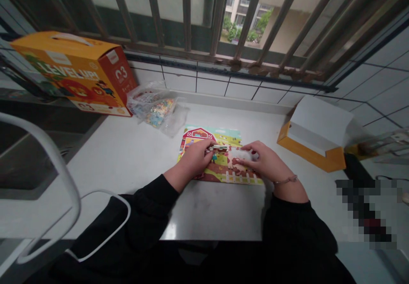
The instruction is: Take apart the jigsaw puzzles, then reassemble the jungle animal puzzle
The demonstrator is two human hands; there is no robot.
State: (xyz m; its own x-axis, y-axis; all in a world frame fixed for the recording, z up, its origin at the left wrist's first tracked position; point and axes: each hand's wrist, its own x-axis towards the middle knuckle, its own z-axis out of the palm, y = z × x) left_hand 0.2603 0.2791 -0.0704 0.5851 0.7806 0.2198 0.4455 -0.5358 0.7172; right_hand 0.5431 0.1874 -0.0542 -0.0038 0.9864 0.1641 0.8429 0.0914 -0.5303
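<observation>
A partly assembled jigsaw puzzle (234, 177) lies flat on the white counter, printed with a red barn, a brown-and-white cow and a white fence. Over its middle, my left hand (196, 156) is closed on a small stack of puzzle pieces (220, 147), their edges facing right. My right hand (266, 160) is at the puzzle's right side, thumb and fingers bent around a puzzle piece (254, 153) mostly hidden by the fingers. Between its fingertips shows a pale grey patch; whether this is bare counter or printed cow I cannot tell.
A clear plastic bag (159, 111) of loose pieces lies behind the puzzle, beside an orange box (79, 75) with a handle. An open orange-and-white box lid (319, 143) stands at the right. A white curved tube (64, 169) crosses the left foreground near the sink (32, 152).
</observation>
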